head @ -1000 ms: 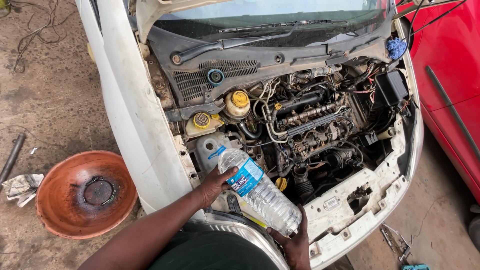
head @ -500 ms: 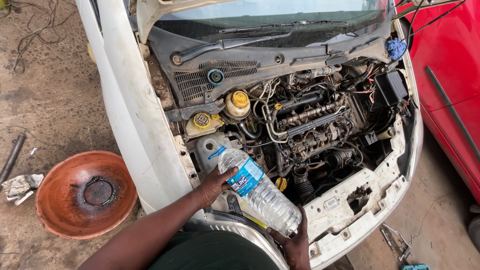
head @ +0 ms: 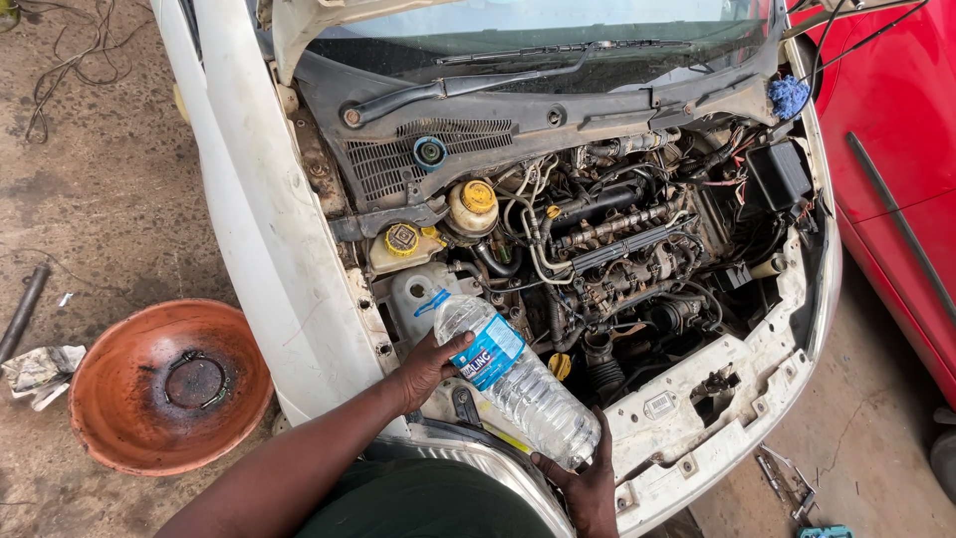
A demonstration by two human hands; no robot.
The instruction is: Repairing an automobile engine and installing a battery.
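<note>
Fingers of left hand [head: 430, 367] and right hand [head: 588, 478] wrap the tilted water bottle [head: 513, 379] — neck and base.

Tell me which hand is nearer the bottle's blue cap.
Left. The left hand grips the bottle at its label, just below the blue cap; the right hand supports its base, farthest away.

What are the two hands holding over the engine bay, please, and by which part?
A clear plastic water bottle: left hand near its neck, right hand under its base.
</note>
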